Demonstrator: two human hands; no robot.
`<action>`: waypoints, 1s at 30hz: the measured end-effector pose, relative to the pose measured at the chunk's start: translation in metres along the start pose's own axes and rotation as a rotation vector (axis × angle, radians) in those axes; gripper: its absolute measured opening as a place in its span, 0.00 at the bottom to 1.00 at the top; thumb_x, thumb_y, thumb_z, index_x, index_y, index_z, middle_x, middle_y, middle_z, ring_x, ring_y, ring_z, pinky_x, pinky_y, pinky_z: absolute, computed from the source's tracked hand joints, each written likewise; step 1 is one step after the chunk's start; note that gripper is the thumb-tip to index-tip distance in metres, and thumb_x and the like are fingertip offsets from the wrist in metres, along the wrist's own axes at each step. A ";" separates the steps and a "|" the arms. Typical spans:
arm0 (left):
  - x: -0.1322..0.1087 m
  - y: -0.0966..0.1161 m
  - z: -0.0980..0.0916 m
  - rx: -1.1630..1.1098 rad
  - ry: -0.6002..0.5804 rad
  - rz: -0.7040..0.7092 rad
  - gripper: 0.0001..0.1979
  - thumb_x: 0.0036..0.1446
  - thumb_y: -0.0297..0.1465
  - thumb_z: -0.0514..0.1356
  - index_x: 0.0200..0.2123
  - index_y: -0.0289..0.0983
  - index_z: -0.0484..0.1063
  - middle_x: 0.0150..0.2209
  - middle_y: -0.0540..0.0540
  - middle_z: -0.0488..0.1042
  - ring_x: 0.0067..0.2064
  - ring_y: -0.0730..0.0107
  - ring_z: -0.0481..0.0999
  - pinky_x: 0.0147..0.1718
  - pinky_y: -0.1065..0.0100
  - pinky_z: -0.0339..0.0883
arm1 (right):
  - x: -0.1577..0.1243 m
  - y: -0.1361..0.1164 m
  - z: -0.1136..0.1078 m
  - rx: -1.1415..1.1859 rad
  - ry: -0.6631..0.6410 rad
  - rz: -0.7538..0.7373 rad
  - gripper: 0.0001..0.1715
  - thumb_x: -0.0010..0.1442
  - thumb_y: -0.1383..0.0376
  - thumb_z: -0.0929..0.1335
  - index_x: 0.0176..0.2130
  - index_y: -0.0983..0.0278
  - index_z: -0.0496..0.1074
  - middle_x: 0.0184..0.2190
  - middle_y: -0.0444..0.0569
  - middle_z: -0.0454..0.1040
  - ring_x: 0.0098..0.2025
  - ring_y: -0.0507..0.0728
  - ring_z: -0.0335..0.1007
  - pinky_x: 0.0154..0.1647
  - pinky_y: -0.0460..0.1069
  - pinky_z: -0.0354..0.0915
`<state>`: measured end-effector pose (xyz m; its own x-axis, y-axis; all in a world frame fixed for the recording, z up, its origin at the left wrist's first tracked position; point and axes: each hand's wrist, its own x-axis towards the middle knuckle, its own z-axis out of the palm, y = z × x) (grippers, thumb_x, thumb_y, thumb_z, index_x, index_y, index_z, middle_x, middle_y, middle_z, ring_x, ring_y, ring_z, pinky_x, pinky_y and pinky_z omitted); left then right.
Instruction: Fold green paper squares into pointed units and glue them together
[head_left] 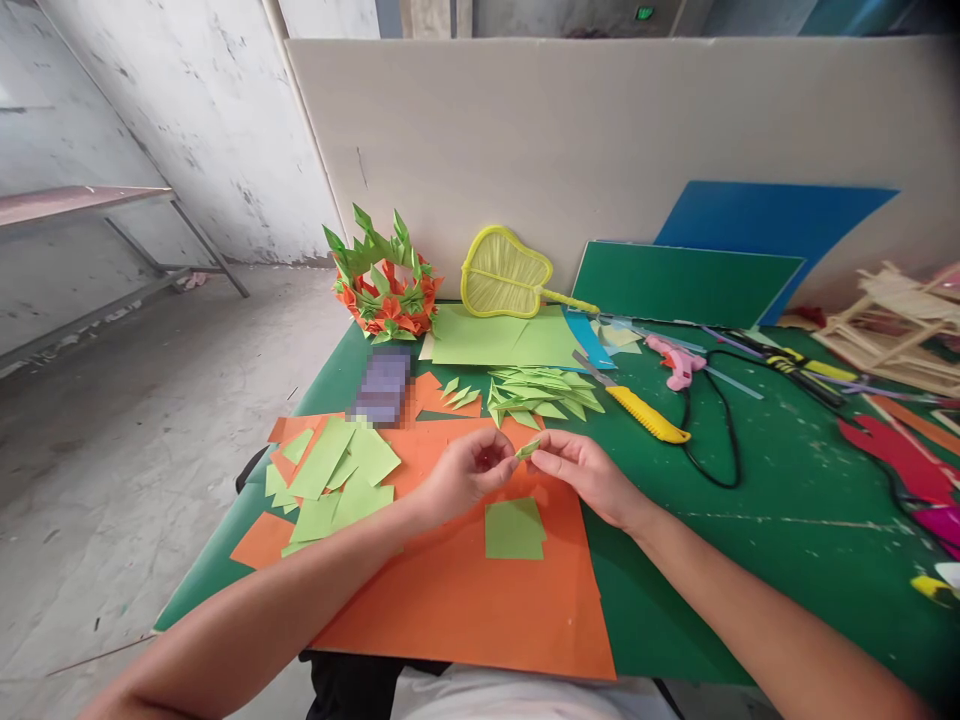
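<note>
Between my two hands is a small folded piece of green paper. My left hand pinches its left end, and my right hand pinches its right end. Just below them, small green paper squares lie on a large orange sheet. More loose green paper pieces are scattered beside my left forearm. Beyond my hands rests a pile of pointed, folded green paper pieces, with a few more to its left.
A green and orange folded-paper crown stands at the back left. A yellow leaf-shaped fan leans on the board. To the right lie a yellow utility knife with its blade out, a pink glue gun with a black cord and a wooden stick model.
</note>
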<state>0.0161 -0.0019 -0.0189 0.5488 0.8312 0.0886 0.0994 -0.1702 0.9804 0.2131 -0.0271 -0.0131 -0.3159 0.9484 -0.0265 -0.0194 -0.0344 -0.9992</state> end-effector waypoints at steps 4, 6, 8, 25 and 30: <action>-0.001 0.004 0.002 0.090 0.020 0.008 0.11 0.56 0.37 0.59 0.30 0.34 0.65 0.27 0.51 0.66 0.27 0.77 0.62 0.26 0.74 0.58 | 0.000 0.000 0.004 0.003 0.021 -0.005 0.12 0.57 0.56 0.69 0.31 0.63 0.70 0.28 0.42 0.66 0.32 0.51 0.61 0.36 0.47 0.58; -0.002 0.006 0.003 0.116 0.014 -0.005 0.11 0.55 0.37 0.59 0.30 0.34 0.66 0.27 0.50 0.67 0.27 0.77 0.62 0.26 0.74 0.59 | 0.000 0.000 0.005 -0.012 0.027 -0.020 0.12 0.57 0.57 0.69 0.30 0.63 0.68 0.27 0.42 0.65 0.31 0.51 0.60 0.35 0.47 0.58; -0.002 0.007 0.004 0.131 0.009 -0.006 0.12 0.55 0.38 0.59 0.30 0.34 0.67 0.27 0.50 0.67 0.27 0.77 0.62 0.26 0.74 0.59 | 0.000 0.000 0.006 -0.030 0.027 -0.052 0.11 0.57 0.58 0.69 0.30 0.63 0.67 0.27 0.42 0.64 0.32 0.51 0.59 0.35 0.47 0.57; -0.001 0.009 0.000 0.193 -0.002 0.023 0.13 0.57 0.39 0.58 0.29 0.35 0.68 0.27 0.51 0.69 0.28 0.77 0.64 0.27 0.74 0.60 | -0.001 0.002 0.004 -0.130 0.046 -0.106 0.08 0.60 0.61 0.66 0.32 0.63 0.67 0.28 0.42 0.65 0.31 0.51 0.60 0.32 0.46 0.59; -0.003 0.011 0.003 0.143 -0.039 0.015 0.12 0.56 0.39 0.59 0.29 0.35 0.67 0.27 0.51 0.68 0.27 0.78 0.64 0.26 0.75 0.60 | -0.001 0.003 0.004 -0.142 0.052 -0.129 0.08 0.59 0.65 0.64 0.28 0.63 0.66 0.26 0.42 0.64 0.30 0.51 0.61 0.34 0.46 0.59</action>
<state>0.0184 -0.0076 -0.0090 0.5826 0.8074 0.0933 0.2071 -0.2585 0.9435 0.2095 -0.0289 -0.0164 -0.2697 0.9573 0.1039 0.0788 0.1295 -0.9884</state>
